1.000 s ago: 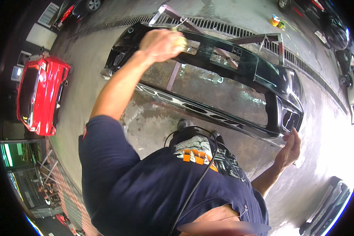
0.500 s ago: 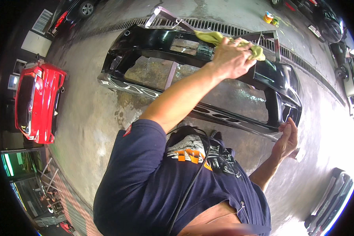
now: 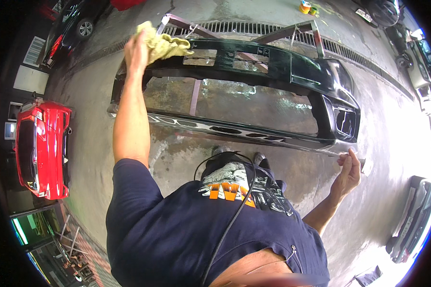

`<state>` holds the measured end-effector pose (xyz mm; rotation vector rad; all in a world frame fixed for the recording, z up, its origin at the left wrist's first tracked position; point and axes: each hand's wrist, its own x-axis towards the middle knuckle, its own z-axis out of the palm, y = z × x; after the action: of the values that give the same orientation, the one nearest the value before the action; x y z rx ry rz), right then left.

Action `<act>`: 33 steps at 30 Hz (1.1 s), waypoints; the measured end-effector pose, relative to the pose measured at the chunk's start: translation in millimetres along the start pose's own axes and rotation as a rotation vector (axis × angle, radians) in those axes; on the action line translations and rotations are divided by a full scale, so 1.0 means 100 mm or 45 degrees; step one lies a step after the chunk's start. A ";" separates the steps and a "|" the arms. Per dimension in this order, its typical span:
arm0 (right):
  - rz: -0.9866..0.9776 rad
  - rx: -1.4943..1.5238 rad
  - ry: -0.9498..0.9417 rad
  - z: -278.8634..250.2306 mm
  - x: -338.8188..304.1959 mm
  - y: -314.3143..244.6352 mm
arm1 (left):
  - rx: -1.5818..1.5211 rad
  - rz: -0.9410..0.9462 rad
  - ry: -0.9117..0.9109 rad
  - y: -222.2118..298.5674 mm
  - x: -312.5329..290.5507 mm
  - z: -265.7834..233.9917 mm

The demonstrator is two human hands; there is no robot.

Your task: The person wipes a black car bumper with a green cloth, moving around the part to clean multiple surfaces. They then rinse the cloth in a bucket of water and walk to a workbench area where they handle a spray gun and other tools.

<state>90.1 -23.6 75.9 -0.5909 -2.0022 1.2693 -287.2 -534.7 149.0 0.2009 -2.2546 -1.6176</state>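
"Bumper cover [image 3: 280, 71], black and glossy, is supported on a metal stand [image 3: 317, 40] in front of the wearer. How are the hands placed?"

"Yellow-green cloth [image 3: 166, 48] is gripped in the left hand [image 3: 137, 51], bunched at the cover's upper left end. The right hand [image 3: 345, 177] is held just beside the lower right corner, its fingers drawn narrow; whether anything is pinched there cannot be told."

"What could be spoiled from here?"

"The gloss, most likely. If grit is trapped in the folds, fine scratches could be dragged across the black. A loose fold could be snagged on a cut edge. If the left end is pressed hard while the right is unsteadied, the cover could be shifted on its supports. The dark cable [image 3: 234, 217] hung down the shirt [image 3: 177, 229] might be caught, too, if the body is bent lower."

"And the surface?"

"Bright reflections are carried along the lower strip [image 3: 225, 130]; beneath the cloth, nothing can be judged."

"And the room?"

"Concrete floor [image 3: 93, 143] is mottled with darker patches and crossed by a slotted drain grate [image 3: 237, 27] beyond the cover. A red car [image 3: 52, 148] is parked at the left, a black car [image 3: 72, 28] farther off, and an orange tub [image 3: 305, 6] is set past the drain."
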 end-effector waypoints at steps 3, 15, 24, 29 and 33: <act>0.002 0.048 0.014 -0.10 -0.03 0.05 | 0.618 0.657 -0.398 -0.11 -0.48 0.74; 0.006 0.205 -0.094 0.06 0.09 0.19 | 1.079 1.255 -0.591 0.86 -1.74 2.78; -0.008 0.292 -0.147 0.08 0.04 0.10 | 0.833 1.085 -1.065 0.76 -2.10 2.17; -0.198 0.498 -0.227 0.23 -0.04 -0.39 | -0.026 0.334 -0.764 0.99 -2.17 1.64; -0.332 0.721 -0.493 0.83 0.02 -0.90 | -0.632 0.301 -0.824 1.46 -2.27 1.81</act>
<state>24.8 -109.2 133.7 0.1943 -1.7988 1.7748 -129.8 -252.5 188.6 -0.7860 -2.0572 -2.2533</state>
